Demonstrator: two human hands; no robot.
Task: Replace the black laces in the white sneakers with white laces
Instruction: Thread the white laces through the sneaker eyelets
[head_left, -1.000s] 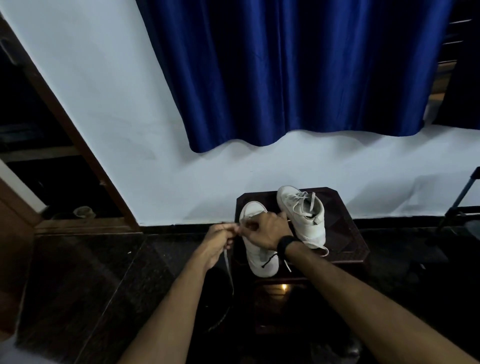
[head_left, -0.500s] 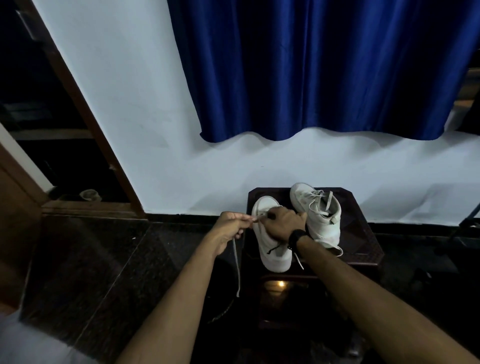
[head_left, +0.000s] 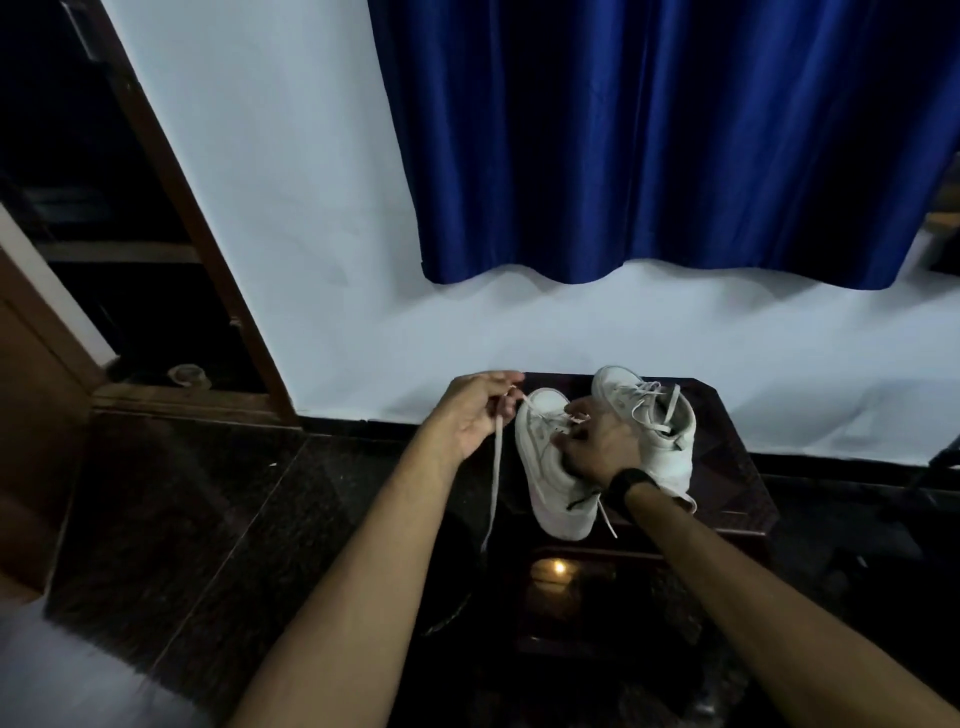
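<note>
A small dark table (head_left: 727, 467) stands on the dark floor (head_left: 208, 519) against the wall. Two white sneakers lie on it side by side: the left sneaker (head_left: 550, 467) nearer, the right sneaker (head_left: 665, 431) farther.

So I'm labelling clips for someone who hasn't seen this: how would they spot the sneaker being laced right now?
Under the blue curtain, a dark wooden stool stands against the white wall with two white sneakers on it. The sneaker being laced is the nearer, left one. Both hands are at it, and a white lace trails from the left hand.
</note>
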